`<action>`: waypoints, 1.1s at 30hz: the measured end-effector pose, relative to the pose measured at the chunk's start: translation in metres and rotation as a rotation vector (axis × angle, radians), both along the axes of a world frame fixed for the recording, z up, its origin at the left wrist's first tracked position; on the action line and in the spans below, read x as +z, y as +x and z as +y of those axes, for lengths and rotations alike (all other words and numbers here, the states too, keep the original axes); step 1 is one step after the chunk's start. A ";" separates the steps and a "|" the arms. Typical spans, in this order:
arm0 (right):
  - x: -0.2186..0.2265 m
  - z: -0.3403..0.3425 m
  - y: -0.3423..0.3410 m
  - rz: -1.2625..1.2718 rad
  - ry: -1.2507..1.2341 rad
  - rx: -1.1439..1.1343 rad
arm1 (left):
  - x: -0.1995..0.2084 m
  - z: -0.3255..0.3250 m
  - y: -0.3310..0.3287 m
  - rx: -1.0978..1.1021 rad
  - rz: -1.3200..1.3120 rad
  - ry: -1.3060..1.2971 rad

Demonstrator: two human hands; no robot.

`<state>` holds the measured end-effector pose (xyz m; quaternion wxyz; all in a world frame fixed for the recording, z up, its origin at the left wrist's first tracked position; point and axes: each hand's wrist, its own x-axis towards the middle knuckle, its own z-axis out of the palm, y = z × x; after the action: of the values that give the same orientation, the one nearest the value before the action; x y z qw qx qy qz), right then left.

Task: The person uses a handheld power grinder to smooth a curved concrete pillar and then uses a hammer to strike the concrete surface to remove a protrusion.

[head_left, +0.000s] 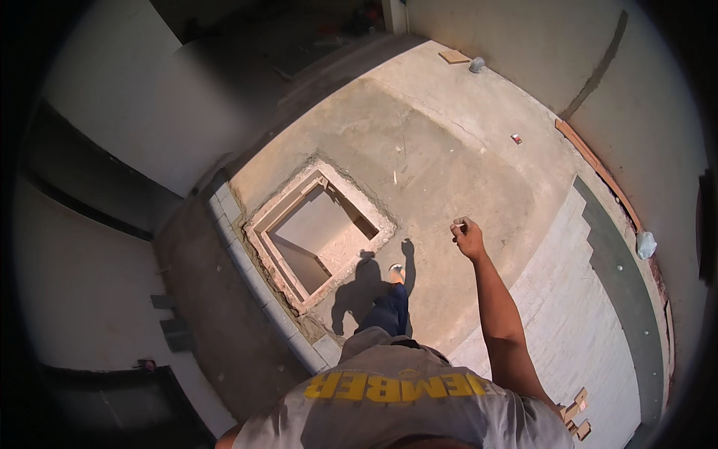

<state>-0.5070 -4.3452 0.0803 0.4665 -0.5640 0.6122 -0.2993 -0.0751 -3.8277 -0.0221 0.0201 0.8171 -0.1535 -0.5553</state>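
Note:
My right hand [469, 239] is held out ahead on my bent-free right arm, above the rough concrete floor [479, 187]. Its fingers are curled into a pinch, and whatever lies between them is too small to make out. To the left of it, a square opening [381, 222] with a raw, broken concrete edge is cut in the floor. Pale walls and a lower surface show down inside that opening. My left hand is out of view. My foot in a sandal [397, 273] stands beside the opening, where my shadow falls.
Pale tiles [553, 299] cover the floor at right, bordered by a grey strip [621, 277]. A plastic bag [645, 245] and an orange-brown plank [598, 168] lie along the right wall. A small red-and-white packet [516, 138] lies farther off. Wood offcuts [574, 410] sit near my right elbow.

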 end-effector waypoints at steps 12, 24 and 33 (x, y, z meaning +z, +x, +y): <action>-0.144 0.108 -0.141 0.283 1.163 -0.349 | -0.017 -0.695 -0.041 0.260 0.398 -0.581; -0.191 -0.378 -0.199 0.410 1.078 -0.071 | -0.047 -1.074 -0.067 0.244 0.200 -0.395; -0.089 -1.073 -0.158 -0.038 0.094 -0.183 | -0.089 -1.102 -0.050 -1.380 -0.397 -0.349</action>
<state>-0.6648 -5.4185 -0.0087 0.4748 -0.4774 0.6653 -0.3224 -0.1247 -4.9294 -0.1111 -0.2321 0.6048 -0.7194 -0.2507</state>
